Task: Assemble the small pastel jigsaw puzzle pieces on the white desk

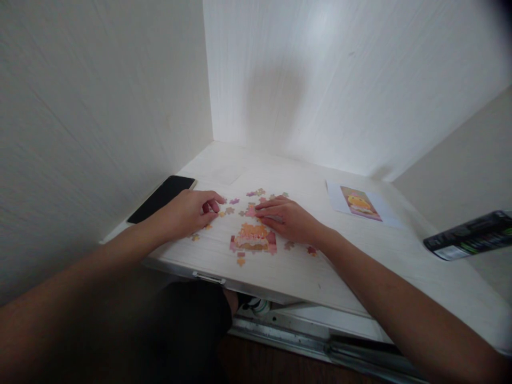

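Note:
A partly joined pink and orange jigsaw lies on the white desk, near its front edge. Several loose pieces are scattered behind and beside it. My left hand rests on the desk left of the jigsaw, fingers curled, its tips by a small loose piece. My right hand lies flat just right of the jigsaw, fingers stretched left onto a pink piece at its top edge. Whether either hand pinches a piece is unclear.
A black phone lies at the desk's left edge by the wall. A reference picture card sits at the back right. A dark box juts in at the right. White walls close in on the left and behind.

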`<state>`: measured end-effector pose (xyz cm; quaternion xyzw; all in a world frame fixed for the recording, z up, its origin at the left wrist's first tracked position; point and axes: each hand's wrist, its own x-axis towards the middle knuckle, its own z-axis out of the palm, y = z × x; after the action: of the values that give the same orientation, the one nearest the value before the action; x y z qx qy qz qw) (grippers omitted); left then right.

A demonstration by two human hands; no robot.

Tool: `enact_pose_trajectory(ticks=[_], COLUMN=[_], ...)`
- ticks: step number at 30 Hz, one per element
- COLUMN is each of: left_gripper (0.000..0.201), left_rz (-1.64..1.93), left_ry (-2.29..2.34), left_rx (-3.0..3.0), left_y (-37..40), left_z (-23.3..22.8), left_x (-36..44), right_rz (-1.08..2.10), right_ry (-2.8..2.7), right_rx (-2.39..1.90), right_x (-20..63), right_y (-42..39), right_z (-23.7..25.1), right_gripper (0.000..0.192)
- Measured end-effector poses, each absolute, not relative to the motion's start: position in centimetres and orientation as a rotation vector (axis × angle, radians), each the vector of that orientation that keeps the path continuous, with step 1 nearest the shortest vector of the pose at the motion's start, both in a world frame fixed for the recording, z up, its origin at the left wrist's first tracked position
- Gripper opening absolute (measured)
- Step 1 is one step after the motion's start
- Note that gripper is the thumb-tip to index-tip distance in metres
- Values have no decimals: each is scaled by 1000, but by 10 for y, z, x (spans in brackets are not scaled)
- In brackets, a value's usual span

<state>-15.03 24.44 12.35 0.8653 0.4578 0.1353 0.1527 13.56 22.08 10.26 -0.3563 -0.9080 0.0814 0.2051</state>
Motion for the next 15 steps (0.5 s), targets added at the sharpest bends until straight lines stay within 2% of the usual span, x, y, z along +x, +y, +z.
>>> enact_pose_trajectory(ticks=[10, 15], left_gripper=[38, 31], left_rz=[405, 510], left_ry=[1204, 1150], left_rx=[2497, 2475], left_y=[243, 239], left_z=[121, 119], left_x=[-149, -140], right_rz=[222, 224], right_ry=[-2514, -2520], right_rx=[-1008, -1009], right_x=[137, 137], right_y=[222, 224], right_z=[102, 99], right_gripper=[27, 25])
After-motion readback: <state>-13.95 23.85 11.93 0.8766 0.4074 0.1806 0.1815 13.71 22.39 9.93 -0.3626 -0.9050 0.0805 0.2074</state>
